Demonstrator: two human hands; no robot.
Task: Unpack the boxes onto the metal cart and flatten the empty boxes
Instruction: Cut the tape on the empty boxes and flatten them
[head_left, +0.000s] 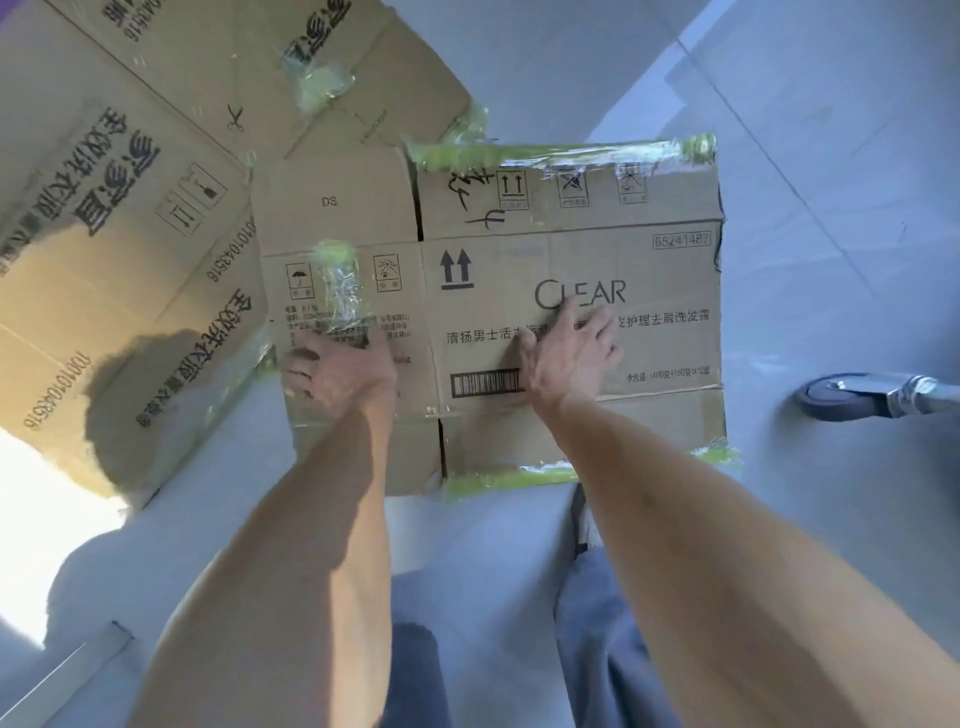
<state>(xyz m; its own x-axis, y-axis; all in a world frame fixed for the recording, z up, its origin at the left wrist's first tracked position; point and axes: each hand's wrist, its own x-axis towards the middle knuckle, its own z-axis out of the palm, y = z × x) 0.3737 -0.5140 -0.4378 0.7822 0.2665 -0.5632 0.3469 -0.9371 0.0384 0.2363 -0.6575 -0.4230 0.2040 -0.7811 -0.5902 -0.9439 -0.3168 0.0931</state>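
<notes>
Two hands down flat on the flattened CLEAR box (571, 270) on the floor: left hand (337, 371) fingers spread near its left edge, right hand (569, 353) splayed under the logo. Bare floor (831, 156) right, another flattened box (119, 208) left. Stamp reads 65241487.

The pale grey tiled floor (831, 130) is carrying a flattened CLEAR box (571, 249) lying in the middle, its far-left corner overlapping a larger flattened carton (114, 234) spreading to the left. A caster wheel (844, 396) is resting at right.
</notes>
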